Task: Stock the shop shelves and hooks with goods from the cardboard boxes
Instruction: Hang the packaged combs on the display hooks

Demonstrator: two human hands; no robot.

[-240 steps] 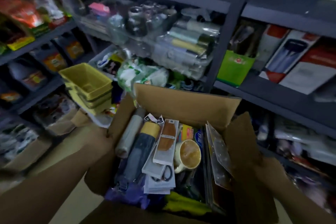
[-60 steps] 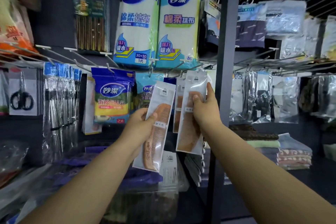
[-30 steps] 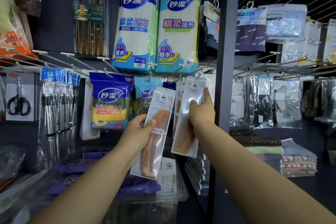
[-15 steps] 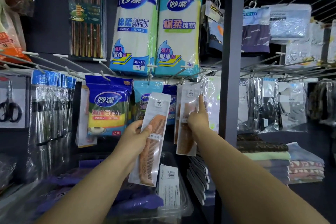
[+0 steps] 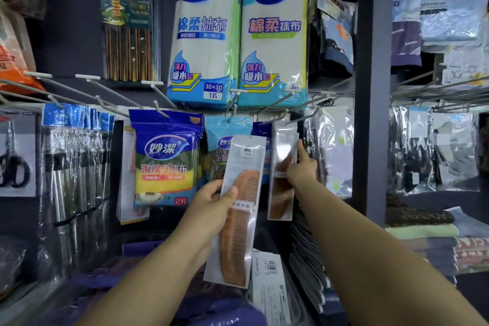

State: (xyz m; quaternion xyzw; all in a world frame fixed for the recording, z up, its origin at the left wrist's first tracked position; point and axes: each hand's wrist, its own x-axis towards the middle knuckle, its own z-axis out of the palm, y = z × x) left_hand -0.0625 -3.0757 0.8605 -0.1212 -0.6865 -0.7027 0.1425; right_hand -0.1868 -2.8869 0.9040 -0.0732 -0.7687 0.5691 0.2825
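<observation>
At the far left edge of the hook wall hangs a card with black scissors (image 5: 13, 171). Next to it is a row of long clear packs with blue tops (image 5: 76, 180), and above them a pack of chopsticks (image 5: 128, 21) hangs high on the wall. Further right is a blue sponge pack (image 5: 165, 164) on a metal hook. Above it hang two tall cloth packs (image 5: 206, 34), one dark blue and one light blue, side by side and touching.

The left hand (image 5: 211, 209) holds a packaged wooden comb (image 5: 238, 219) in front of the wall, below the cloth packs. The thumb lies on the front of the pack and the other fingers are curled behind it. The pack is a little tilted, with the top leaning to the right.

Just to the right, a second comb pack (image 5: 281, 180) hangs from a hook (image 5: 299, 119). The right hand (image 5: 301, 172) touches its right edge, with one finger pointing up along the pack. Whether the other fingers pinch it, I cannot tell.

A dark upright post (image 5: 370, 87) stands right of this hand. Behind it hang clear bags (image 5: 423, 153), and folded towels (image 5: 423, 230) lie stacked on a shelf at the lower right.
</observation>
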